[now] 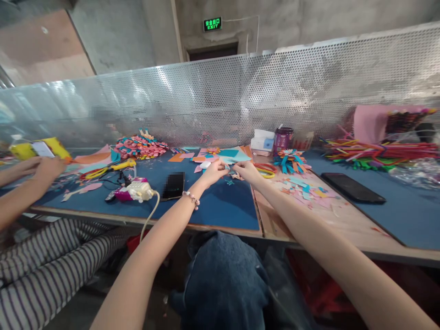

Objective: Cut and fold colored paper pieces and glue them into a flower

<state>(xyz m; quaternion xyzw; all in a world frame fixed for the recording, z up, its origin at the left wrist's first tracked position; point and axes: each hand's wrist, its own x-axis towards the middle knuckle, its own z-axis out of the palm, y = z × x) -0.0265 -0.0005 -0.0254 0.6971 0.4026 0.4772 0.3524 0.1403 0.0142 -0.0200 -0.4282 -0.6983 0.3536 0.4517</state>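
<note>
My left hand (216, 173) and my right hand (248, 173) face each other above the blue mat (220, 211), close together with a small gap between the fingertips. Each has thumb and fingers pinched. A bit of pale blue shows between them, too small to make out. Just behind lie sheets of coloured paper (235, 154) in teal and orange, with a paper flower (213, 150) on them. Blue scraps (229, 182) lie below the fingers. Yellow and red rubber-like loops (266, 170) are beside my right hand.
Left of my left arm are a phone (173, 185) and a power strip (137, 190) with its cord. A co-worker's hands (46, 169) are at the far left. Paper scraps (305, 189), a dark phone (353, 187) and a purple can (283, 139) stand or lie rightward. A perforated metal screen (292, 96) backs the table.
</note>
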